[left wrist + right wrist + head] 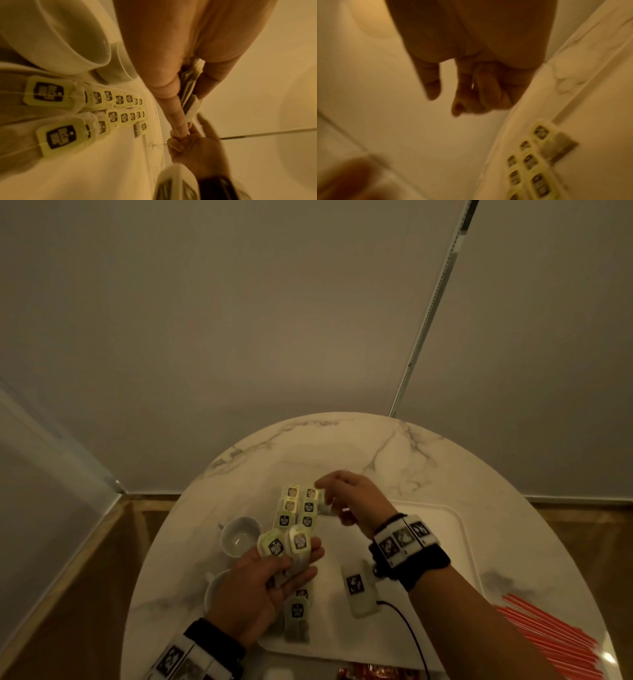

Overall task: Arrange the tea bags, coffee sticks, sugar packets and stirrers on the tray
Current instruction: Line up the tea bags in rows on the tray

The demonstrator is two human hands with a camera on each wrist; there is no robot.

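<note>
Tea bags with pale green tags (298, 508) lie in two columns along the left side of the white tray (442, 529); the left wrist view shows the same tea bag rows (120, 108). My left hand (260, 583) grips a bunch of tea bags (300, 539) above the near end of the columns, the bunch (190, 86) pinched between thumb and fingers. My right hand (346, 494) hovers at the far end, beside a tea bag (324, 505) that starts a third column. That hand (471, 81) is blurred, fingers loosely curled, holding nothing, and the bag (556, 146) lies apart from it.
Two white cups (239, 535) (214, 587) stand left of the tray on the round marble table. Red stirrers (548, 635) lie at the right edge, and a red packet (373, 674) at the front. A small white device (358, 587) with a black cable rests on the tray.
</note>
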